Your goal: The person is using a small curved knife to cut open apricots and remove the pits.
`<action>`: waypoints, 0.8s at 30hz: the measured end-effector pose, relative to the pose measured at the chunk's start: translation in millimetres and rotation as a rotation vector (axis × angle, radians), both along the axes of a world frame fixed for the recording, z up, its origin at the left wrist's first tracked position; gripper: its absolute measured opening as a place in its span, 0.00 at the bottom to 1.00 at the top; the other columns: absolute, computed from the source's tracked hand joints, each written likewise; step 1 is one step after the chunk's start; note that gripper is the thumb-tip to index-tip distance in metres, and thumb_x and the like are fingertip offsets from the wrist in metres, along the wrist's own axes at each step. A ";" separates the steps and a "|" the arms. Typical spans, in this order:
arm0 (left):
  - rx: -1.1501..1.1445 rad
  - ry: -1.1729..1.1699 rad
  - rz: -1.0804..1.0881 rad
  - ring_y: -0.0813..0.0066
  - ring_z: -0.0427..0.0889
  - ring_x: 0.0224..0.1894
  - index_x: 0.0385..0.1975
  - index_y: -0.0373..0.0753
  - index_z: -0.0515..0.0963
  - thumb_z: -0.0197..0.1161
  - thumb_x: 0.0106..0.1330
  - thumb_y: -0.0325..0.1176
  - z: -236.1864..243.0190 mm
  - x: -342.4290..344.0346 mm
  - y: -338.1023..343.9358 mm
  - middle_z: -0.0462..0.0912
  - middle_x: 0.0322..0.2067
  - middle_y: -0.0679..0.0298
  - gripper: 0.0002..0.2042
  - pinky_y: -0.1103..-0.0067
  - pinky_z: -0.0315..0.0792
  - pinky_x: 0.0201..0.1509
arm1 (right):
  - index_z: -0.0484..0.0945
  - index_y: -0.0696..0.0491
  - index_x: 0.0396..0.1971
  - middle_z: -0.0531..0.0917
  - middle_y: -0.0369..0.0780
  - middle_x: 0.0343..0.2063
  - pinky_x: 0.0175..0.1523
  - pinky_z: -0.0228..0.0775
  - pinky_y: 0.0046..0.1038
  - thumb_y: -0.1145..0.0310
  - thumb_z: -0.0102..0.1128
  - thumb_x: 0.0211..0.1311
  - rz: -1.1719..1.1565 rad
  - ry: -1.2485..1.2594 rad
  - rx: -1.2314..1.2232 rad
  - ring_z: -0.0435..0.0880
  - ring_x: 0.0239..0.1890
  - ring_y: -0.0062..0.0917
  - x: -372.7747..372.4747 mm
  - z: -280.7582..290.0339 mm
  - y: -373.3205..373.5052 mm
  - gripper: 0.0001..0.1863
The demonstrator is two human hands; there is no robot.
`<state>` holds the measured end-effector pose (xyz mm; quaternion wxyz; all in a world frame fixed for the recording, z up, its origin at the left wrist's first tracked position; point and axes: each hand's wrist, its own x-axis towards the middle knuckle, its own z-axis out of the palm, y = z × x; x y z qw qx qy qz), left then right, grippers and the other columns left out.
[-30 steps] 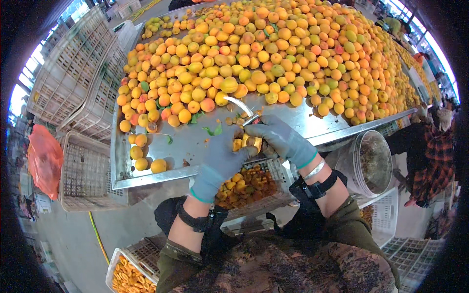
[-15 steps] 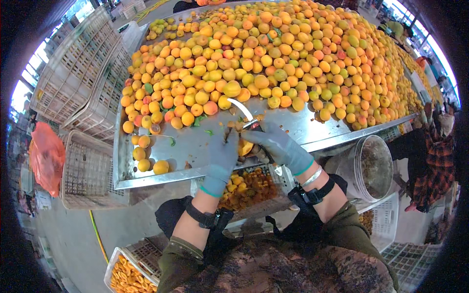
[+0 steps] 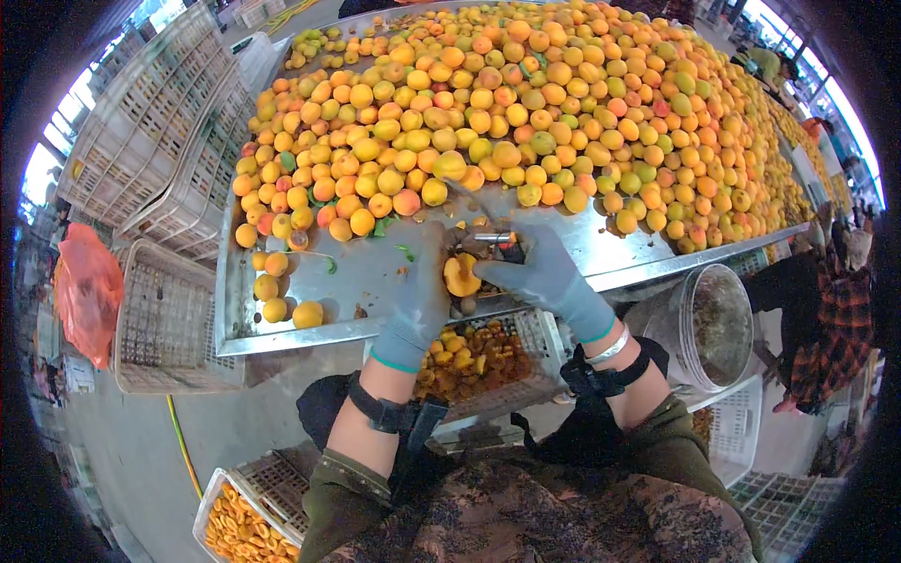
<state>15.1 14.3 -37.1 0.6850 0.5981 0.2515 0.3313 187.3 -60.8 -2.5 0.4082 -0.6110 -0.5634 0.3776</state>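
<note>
Both my hands wear grey gloves with teal cuffs and meet over the near edge of the metal table [image 3: 375, 267]. My left hand [image 3: 419, 281] is closed round a cut apricot [image 3: 460, 275], its orange flesh turned up. In my right hand [image 3: 547, 275] is a curved knife [image 3: 493, 237], the blade pointing up and left toward the fruit pile. My right thumb reaches to the apricot's side. Below the hands, a crate [image 3: 537, 340] holds cut apricot pieces. A small brownish round thing shows under the held apricot, too dim to name.
Whole apricots [image 3: 526, 113] are heaped across the table. To its left stand stacked crates [image 3: 141, 141], a low crate [image 3: 169, 319] and a red plastic bag [image 3: 89, 291]. A clear bucket [image 3: 690, 324] stands right. Lower left, another crate [image 3: 211, 497] holds apricot halves. A person in plaid [image 3: 840, 314] is at far right.
The apricot has turned so its cut flesh shows more. The knife blade has tilted left and looks darker. My right hand has shifted slightly right.
</note>
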 end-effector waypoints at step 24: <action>0.410 0.427 -0.206 0.68 0.77 0.41 0.44 0.37 0.74 0.52 0.67 0.41 22.6 -1.6 -21.0 0.79 0.39 0.56 0.15 0.73 0.70 0.47 | 0.80 0.57 0.33 0.82 0.44 0.24 0.36 0.70 0.31 0.59 0.62 0.51 -0.220 -0.292 0.008 0.81 0.29 0.32 1.8 -23.9 29.3 0.16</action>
